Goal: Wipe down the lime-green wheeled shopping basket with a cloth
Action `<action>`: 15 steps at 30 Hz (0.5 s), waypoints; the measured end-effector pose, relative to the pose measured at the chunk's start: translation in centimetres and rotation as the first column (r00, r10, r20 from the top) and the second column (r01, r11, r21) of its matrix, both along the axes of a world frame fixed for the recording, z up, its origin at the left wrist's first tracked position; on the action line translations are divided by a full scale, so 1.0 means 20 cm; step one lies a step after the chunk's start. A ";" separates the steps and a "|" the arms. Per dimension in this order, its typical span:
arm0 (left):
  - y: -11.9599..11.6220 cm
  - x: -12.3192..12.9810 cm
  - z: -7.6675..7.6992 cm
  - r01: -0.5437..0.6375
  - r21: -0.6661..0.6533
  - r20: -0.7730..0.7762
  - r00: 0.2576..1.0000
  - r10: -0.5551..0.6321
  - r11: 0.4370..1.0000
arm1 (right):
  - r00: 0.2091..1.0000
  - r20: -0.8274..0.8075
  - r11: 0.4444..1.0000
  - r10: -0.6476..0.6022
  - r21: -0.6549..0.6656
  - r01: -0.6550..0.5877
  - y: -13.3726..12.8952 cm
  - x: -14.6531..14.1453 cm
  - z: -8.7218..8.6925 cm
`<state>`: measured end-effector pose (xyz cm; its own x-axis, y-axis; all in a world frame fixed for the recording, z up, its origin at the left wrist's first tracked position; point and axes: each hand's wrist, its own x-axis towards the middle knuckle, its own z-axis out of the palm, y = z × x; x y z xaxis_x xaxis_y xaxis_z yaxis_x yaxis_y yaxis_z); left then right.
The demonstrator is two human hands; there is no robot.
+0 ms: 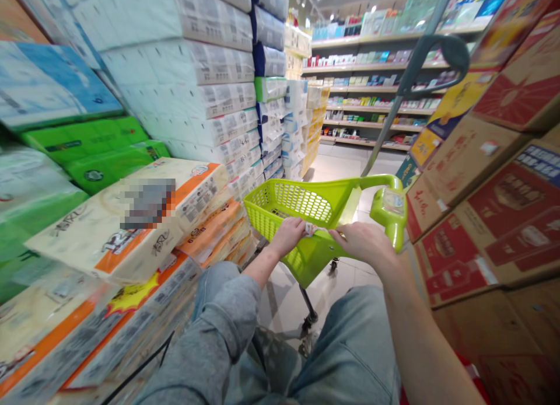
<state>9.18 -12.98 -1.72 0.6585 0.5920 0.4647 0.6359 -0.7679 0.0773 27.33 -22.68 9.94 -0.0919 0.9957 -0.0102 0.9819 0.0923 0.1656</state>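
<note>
In front of me stands a bright green plastic shopping cart (301, 271) with a lattice-sided basket. My left hand (286, 237) is over its near rim, the fingers pinched on a small whitish wrapped thing (310, 229) with reddish marks. From the other side my right hand (365, 241) reaches to the same small thing, thumb and fingers closed at its right end. Its exact kind is too small to make out. The cart's handle (397, 218) curves up just beyond my right hand, which does not grip it.
Tissue packs (144, 212) are piled at left, beside a tall stack of white packs (175, 90). Red and brown cartons (494, 218) line the right. A grey pole with a loop handle (400, 90) leans behind the cart. Stocked shelves (367, 90) stand across the tiled floor (341, 157).
</note>
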 end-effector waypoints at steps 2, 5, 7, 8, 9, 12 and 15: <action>0.04 -0.04 -0.01 0.015 0.014 -0.028 1.000 -0.015 1.000 | 1.000 -0.001 1.000 0.014 -0.007 -0.014 0.00 -0.01 0.01; 0.11 -0.10 -0.03 -0.006 0.027 -0.051 0.999 0.007 1.000 | 0.999 -0.007 0.999 0.039 0.000 -0.039 0.00 -0.03 0.01; 0.15 -0.15 -0.05 -0.031 0.023 -0.054 0.998 0.032 0.999 | 0.998 -0.012 0.999 0.054 0.009 -0.053 0.00 -0.03 0.01; 0.17 -0.17 -0.06 -0.042 0.020 -0.052 0.998 0.043 0.999 | 0.998 -0.015 0.998 0.057 0.011 -0.057 -0.01 -0.02 0.01; 0.18 -0.19 -0.07 -0.054 0.017 -0.049 0.997 0.055 0.998 | 0.998 -0.019 0.998 0.058 0.011 -0.058 -0.01 -0.02 0.01; 0.21 -0.26 -0.10 -0.109 0.009 -0.030 0.994 0.109 0.994 | 0.998 -0.036 0.999 0.052 0.006 -0.052 -0.01 0.01 0.01; 0.24 -0.33 -0.11 -0.161 -0.001 -0.024 0.987 0.161 0.987 | 0.997 -0.061 0.999 0.050 -0.007 -0.051 -0.01 0.03 0.00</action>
<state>2.49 -8.14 -3.93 0.5654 0.6924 0.4482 0.7528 -0.6553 0.0626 27.93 -22.89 10.03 -0.1427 0.9897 -0.0114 0.9842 0.1431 0.1044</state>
